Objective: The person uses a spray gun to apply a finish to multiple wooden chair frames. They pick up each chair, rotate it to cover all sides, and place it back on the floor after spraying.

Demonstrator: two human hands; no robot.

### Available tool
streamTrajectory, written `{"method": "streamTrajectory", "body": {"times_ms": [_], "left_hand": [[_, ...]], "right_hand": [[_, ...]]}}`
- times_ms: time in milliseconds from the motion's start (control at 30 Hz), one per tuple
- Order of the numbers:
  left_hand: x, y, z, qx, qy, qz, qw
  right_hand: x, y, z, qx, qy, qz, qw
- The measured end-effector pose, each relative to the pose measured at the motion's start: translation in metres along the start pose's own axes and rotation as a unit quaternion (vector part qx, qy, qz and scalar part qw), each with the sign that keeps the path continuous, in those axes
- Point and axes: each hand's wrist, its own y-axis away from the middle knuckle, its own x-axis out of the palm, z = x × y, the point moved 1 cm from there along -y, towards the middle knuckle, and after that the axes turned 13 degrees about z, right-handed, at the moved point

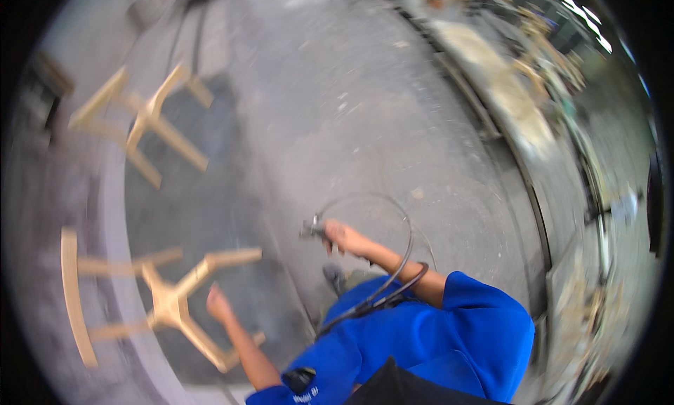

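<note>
My right hand (341, 236) is closed around a small grey metal spray gun (312, 227), which is blurred by motion. A dark hose (407, 236) loops from it past my right forearm and back across my blue top. My left hand (220, 305) hangs beside a light wooden chair frame (168, 303), its fingers too smeared to read. I cannot tell whether that hand touches the frame. The frame has a cross-shaped middle, legs reaching outward, and a curved rail on its left side.
A second wooden chair frame (151, 117) stands farther off at the upper left. Both frames are over a dark grey floor patch (210, 215) with a pale border. Along the right runs a long ledge (491, 82), with cluttered wooden pieces (547, 54) beyond it.
</note>
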Motion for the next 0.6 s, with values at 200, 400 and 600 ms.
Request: {"method": "streamTrajectory", "body": {"times_ms": [200,400,600], "left_hand": [[0.079,0.239,0.117,-0.18,0.036,0.281,0.942],[0.063,0.401,0.121,-0.155,0.171,0.197,0.953],[0.061,0.428,0.1,-0.249,0.217,0.197,0.923]], "right_hand": [[0.051,-0.093,0.019,0.017,-0.331,0.104,0.938],[0.073,-0.17,-0.057,0.128,-0.261,0.023,0.956],[0.062,-0.154,-0.158,0.216,-0.159,-0.109,0.957]]}}
